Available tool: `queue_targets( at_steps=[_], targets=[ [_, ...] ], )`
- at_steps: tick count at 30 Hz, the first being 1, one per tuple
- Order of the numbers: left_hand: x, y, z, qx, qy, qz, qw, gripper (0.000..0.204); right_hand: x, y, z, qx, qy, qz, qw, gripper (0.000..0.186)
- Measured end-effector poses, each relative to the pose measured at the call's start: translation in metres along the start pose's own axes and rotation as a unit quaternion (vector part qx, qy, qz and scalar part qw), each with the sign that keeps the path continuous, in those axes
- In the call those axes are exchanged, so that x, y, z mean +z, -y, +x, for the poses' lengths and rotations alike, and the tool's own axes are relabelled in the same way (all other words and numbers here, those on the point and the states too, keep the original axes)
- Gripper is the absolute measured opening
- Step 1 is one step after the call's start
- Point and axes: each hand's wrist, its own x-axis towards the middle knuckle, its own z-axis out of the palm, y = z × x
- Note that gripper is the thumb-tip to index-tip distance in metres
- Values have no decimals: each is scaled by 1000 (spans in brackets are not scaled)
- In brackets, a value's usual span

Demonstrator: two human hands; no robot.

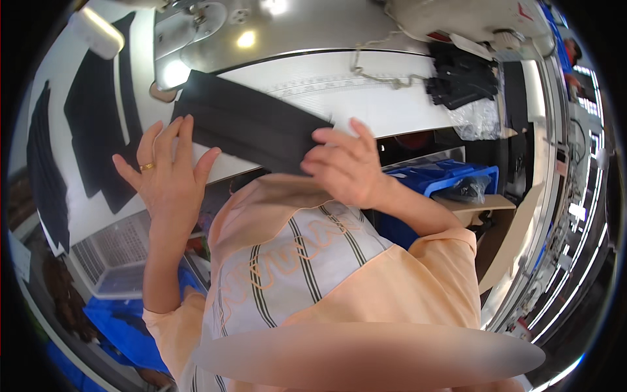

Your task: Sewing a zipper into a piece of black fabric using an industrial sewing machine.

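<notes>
Fabric (251,121) over table (385,108), crate (450,174) at right

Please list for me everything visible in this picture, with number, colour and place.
Cloth: 1, black, between the hands
Cut pieces: at least 3, dark, left
Table: 1, white, under the cloth
Metal plate: 1, silver, top centre
Lamp: 1, white, upper left
Machine: 1, whitish, upper right
Bundle: 1, black, right
Cord: 1, beige, left of bundle
Clear bag: 1, colourless, below bundle
Bin: 1, blue, right
Box: 1, brown, below bin
Basket: 1, white, lower left
Plastic item: 1, blue, below basket
Far background: dark, right, too blurred to count
Shirt: 1, peach, bottom centre
Left hand: 1, bare, gold ring, cloth's left end
Right hand: 1, bare, cloth's right end
</notes>
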Motion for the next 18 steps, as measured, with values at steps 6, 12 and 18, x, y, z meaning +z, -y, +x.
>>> queue_targets(
  at_steps=[6, 12, 18],
  targets=[
    [8, -17, 16, 0, -37, -23, 999, 51, -39, 0, 1, 28, 4, 87, 996, 17],
    [22, 9, 53, 44, 42, -7, 998, 49, -174, -134, -73, 361, 19, -297, 884, 18],
    [34, 24, 88, 95, 11, -72, 993, 47, -192, -201, -118, 343, 14, -299, 890, 17]
  ],
)
